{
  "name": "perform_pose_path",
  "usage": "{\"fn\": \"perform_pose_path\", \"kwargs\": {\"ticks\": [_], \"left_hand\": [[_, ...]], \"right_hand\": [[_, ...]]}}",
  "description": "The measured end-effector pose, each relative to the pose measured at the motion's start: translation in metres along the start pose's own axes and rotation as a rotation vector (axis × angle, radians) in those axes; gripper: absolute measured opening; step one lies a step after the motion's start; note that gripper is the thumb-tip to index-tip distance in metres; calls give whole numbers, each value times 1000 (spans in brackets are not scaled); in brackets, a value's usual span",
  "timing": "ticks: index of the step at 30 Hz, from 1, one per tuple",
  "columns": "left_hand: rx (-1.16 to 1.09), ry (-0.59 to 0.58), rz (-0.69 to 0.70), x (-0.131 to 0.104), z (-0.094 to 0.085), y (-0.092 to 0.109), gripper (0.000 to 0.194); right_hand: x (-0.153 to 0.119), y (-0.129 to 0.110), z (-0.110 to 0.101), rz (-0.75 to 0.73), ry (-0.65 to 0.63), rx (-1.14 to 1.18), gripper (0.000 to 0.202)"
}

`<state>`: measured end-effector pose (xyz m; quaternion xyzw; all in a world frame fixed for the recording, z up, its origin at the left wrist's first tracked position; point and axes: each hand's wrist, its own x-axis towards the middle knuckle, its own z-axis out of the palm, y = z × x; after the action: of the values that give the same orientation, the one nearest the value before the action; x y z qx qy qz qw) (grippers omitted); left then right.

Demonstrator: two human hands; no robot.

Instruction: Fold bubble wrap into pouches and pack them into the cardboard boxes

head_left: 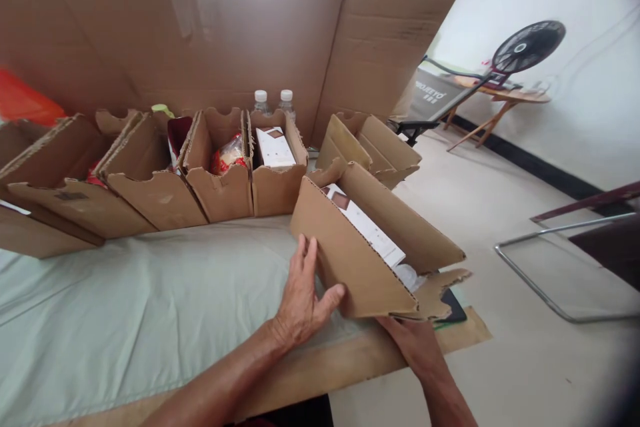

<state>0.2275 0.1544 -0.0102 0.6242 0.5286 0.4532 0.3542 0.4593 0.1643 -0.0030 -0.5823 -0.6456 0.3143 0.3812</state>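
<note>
Steadying one box [356, 257] near the right corner of the desk [350, 365]: left hand [303, 293] spread against its near side; right hand [413, 341] at its underside, fingers hidden, grip undeterminable. Hazards: low, ragged flap [440, 295] could let the carton [370, 228] slide; uneven support could tip the box. Room: cloth [165, 293] leftward; bins [280, 193] close behind; floor [483, 197] rightward.

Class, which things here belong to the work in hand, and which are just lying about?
Work in hand:
Near box, with the left hand against its side and the right hand at its lower edge
White carton inside it
Row of boxes, probably

Lying about, it seems:
Fan
Wooden table
Grey chair
</note>
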Motion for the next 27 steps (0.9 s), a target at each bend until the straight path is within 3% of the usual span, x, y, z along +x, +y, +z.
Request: {"fn": "perform_pose_path", "kwargs": {"ticks": [5,12,15,22,24,27], "left_hand": [[-31,-136,82,4,-1,-3,86],[-47,-54,4,-5,4,-14,72],[-74,-32,-24,-6,8,-16,71],[-143,11,-145,-9,14,-18,74],[-143,9,-158,-9,15,-20,74],[-136,5,-160,-9,17,-21,72]], "right_hand": [[4,-1,23,88,131,-105,61],[19,-4,24,35,170,-469,54],[48,-19,30,-28,175,-518,48],[140,-46,52,36,123,-535,32],[142,-46,50,19,129,-506,32],[124,-46,44,-20,108,-444,36]]}}
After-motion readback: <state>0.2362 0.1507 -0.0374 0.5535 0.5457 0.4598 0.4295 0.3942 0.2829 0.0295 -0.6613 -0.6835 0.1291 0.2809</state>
